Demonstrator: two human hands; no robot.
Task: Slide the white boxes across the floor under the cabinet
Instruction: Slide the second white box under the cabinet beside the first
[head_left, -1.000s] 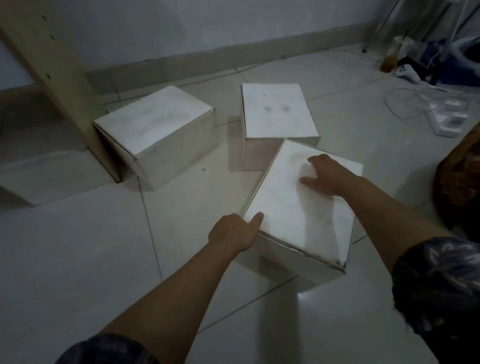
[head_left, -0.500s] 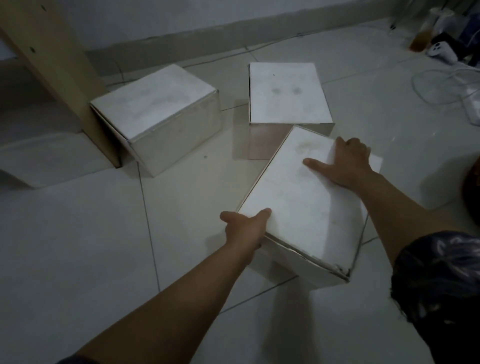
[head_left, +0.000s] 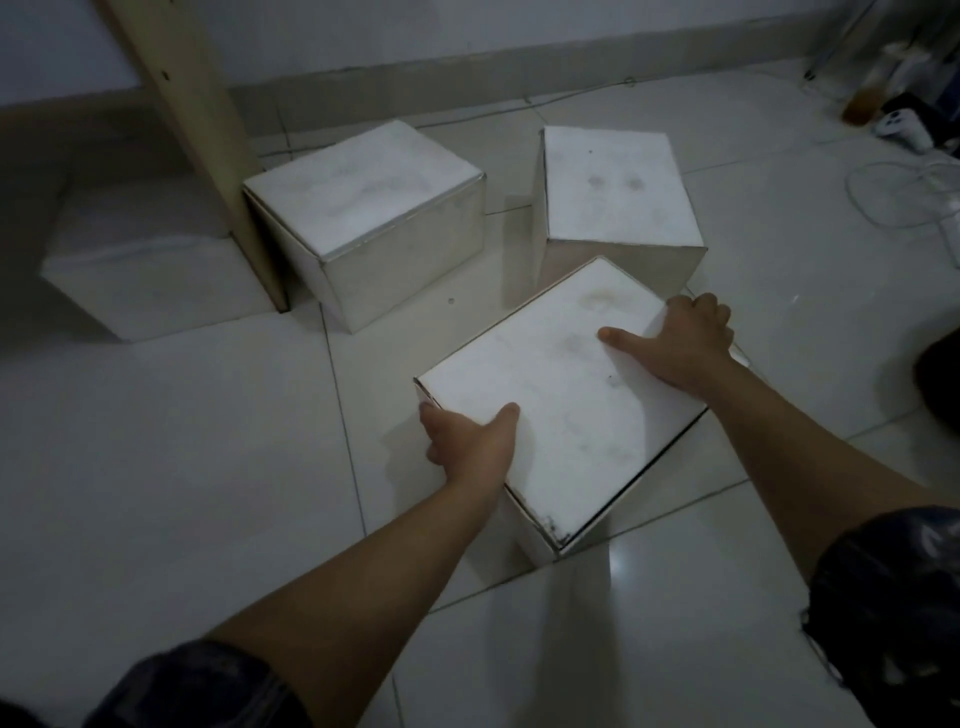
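Both my hands hold the nearest white box (head_left: 558, 384) on the tiled floor. My left hand (head_left: 470, 447) grips its near left edge, thumb on top. My right hand (head_left: 685, 338) grips its far right edge, thumb across the lid. A second white box (head_left: 363, 208) stands against the wooden cabinet leg (head_left: 208, 135). A third white box (head_left: 613, 187) sits just behind the held one, touching its far corner. A fourth white box (head_left: 140, 275) lies in shadow under the cabinet, left of the leg.
White cables (head_left: 893, 197) and a small white device (head_left: 901, 127) lie on the floor at the far right, near a bottle (head_left: 865, 98). A grey baseboard (head_left: 519, 57) runs along the back wall. A dark object (head_left: 940, 384) sits at the right edge.
My left hand shifted from beside the box's corner onto its near left edge. My right hand slid from the lid to the far right edge. The box moved slightly left.
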